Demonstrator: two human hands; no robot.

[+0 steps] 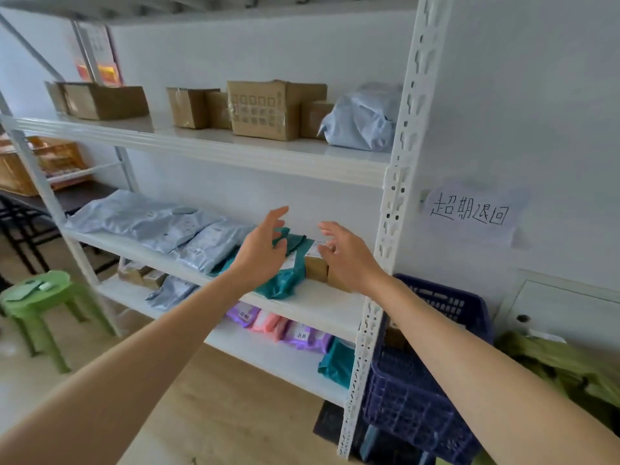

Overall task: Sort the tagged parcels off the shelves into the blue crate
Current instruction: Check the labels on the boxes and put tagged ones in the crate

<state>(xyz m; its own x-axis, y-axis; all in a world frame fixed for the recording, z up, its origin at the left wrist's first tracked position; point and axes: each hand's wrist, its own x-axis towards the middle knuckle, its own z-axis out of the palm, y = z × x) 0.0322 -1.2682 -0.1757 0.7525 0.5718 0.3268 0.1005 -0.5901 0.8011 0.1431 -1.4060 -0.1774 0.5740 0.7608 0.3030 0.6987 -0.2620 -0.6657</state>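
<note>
On the middle shelf (322,305) of the white rack lies a teal plastic parcel (285,280) with a white label, next to a small cardboard box (317,268). My left hand (263,250) hovers over the teal parcel with its fingers spread and nothing in it. Just right of that, my right hand (342,253) is open above the cardboard box. The blue crate (432,374) stands on the floor right of the rack, behind its front post. Grey mailer bags (161,223) lie further left on the same shelf.
The top shelf holds several cardboard boxes (265,109) and a grey bag (362,119). The lower shelf carries purple and pink packets (285,328) and a teal bag (337,362). A green stool (37,297) stands at left. Green sacks (563,367) lie at right under a handwritten wall sign (469,213).
</note>
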